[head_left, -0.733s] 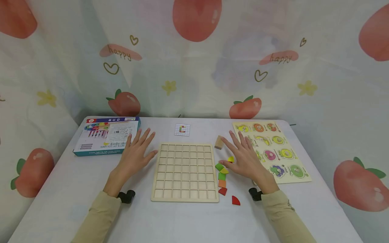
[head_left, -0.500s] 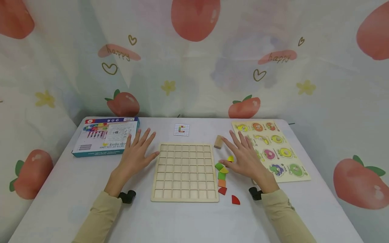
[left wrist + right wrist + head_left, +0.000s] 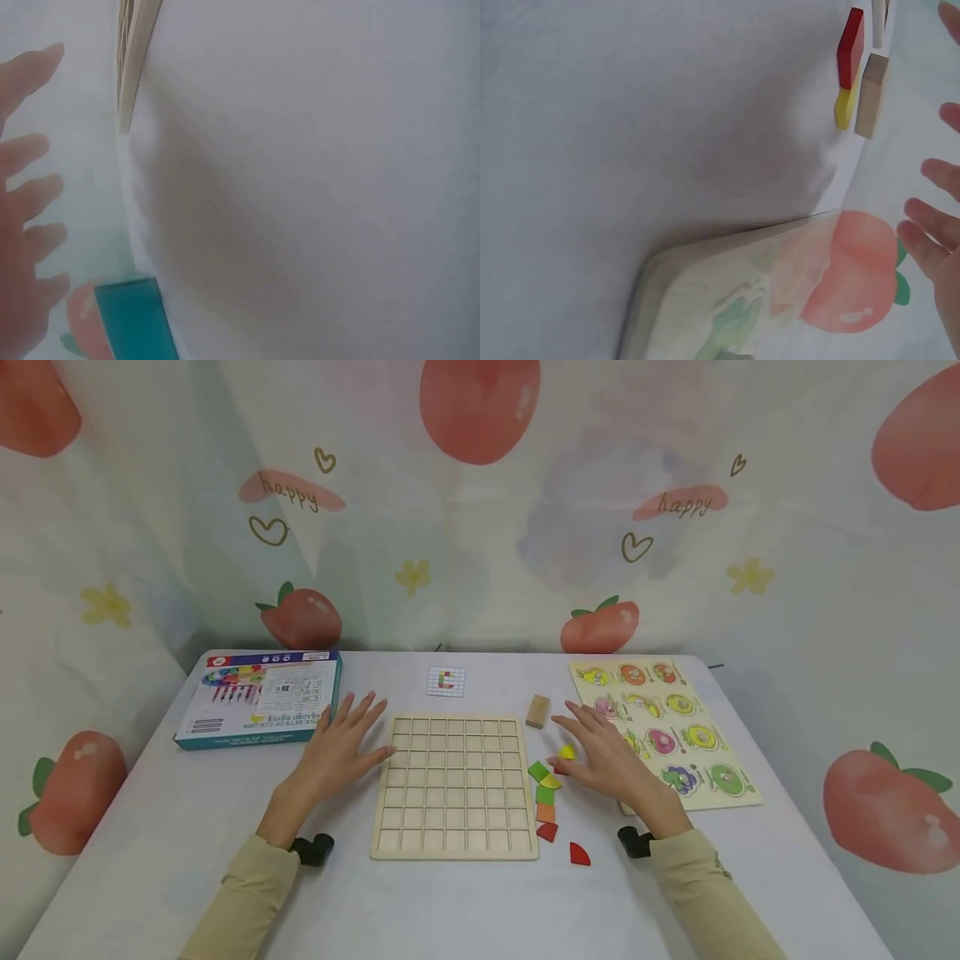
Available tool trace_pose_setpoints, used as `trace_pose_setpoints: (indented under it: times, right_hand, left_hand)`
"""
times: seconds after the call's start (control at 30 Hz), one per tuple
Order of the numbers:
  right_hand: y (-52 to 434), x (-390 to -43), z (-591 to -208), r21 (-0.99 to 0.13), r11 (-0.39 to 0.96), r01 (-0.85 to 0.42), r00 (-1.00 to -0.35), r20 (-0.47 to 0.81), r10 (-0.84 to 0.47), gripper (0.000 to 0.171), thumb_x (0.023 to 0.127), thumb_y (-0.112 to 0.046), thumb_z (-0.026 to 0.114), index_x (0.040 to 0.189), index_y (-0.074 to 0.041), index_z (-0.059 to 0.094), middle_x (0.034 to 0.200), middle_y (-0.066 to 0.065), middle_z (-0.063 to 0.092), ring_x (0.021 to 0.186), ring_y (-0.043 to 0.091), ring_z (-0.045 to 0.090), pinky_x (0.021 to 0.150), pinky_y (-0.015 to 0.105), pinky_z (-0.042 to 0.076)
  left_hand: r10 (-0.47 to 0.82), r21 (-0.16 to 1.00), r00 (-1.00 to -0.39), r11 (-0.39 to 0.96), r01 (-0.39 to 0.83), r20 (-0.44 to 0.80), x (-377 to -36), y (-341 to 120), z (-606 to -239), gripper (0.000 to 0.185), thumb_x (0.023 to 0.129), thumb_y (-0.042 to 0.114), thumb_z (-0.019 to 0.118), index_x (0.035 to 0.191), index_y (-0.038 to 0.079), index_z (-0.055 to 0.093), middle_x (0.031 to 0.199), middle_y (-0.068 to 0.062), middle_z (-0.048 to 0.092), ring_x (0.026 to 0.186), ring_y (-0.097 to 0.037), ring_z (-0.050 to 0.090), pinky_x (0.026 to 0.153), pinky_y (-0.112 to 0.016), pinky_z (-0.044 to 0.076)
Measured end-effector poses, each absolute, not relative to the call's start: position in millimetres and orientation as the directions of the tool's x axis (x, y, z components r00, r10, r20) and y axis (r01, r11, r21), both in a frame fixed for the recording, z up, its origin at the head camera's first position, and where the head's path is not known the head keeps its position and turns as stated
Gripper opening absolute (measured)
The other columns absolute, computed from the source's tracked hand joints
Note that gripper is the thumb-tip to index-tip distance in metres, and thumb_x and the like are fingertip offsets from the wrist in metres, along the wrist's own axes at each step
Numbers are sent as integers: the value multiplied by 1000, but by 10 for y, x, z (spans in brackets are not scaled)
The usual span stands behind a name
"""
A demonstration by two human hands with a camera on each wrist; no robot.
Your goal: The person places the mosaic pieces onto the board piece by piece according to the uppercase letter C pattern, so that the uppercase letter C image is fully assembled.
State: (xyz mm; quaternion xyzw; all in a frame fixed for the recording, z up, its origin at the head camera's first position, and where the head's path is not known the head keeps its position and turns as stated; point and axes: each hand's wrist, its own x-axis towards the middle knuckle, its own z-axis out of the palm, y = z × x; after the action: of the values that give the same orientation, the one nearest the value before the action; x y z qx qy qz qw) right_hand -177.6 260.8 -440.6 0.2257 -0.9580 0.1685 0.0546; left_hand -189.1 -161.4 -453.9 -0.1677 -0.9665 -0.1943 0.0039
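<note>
My left hand (image 3: pixel 335 753) hovers palm down with spread fingers between the boxed set and the left edge of the wooden grid board (image 3: pixel 456 853), holding nothing. On the other side, my right hand (image 3: pixel 603 757) is also spread and holds nothing, above the coloured pieces and the fruit puzzle board's left edge. Beside the grid board lie green (image 3: pixel 544 795), orange (image 3: pixel 546 813), yellow (image 3: pixel 567 752) and red (image 3: pixel 580 854) pieces. A plain wooden block (image 3: pixel 537 712) stands near the board's upper right corner. In the right wrist view a red piece (image 3: pixel 850 51) and a yellow piece (image 3: pixel 845 107) show.
A teal-edged box (image 3: pixel 258 702) lies at the back left of the white-covered table. Behind the grid board is a small pattern card (image 3: pixel 446 681). The fruit puzzle board (image 3: pixel 701 760) lies at the right. A printed cloth (image 3: pixel 480 552) hangs behind the table.
Both hands have shifted slightly toward the near side, and the right fingertips are now apart from the wooden block in the head view. The view itself has shifted a little. The pieces stay put.
</note>
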Motion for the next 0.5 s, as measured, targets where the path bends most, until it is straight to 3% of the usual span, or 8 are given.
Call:
trace_pose_setpoints:
  times: [0.23, 0.5]
  right_hand:
    - [2678, -1784, -4477, -392, 840, -376, -924, 91, -372, 52, 92, -23, 77, 139, -5, 61, 150, 20, 54, 141, 42, 46, 114, 62, 42]
    - [2752, -1830, -4506, -440, 814, -379, -918, 65, -392, 35, 94, -4, 71, 128, -3, 68, 127, 14, 70, 120, 35, 62, 105, 56, 51]
  left_hand:
    - [351, 466, -936, 833, 298, -29, -1885, -1598, -4593, 79, 98, 44, 68, 162, 11, 34, 170, -16, 25, 158, -46, 13, 125, -68, 7]
    - [412, 547, -890, 798, 252, -192, -1874, -1606, -4616, 83, 97, 49, 66, 161, 7, 33, 169, -21, 22, 157, -49, 9, 125, -68, 7]
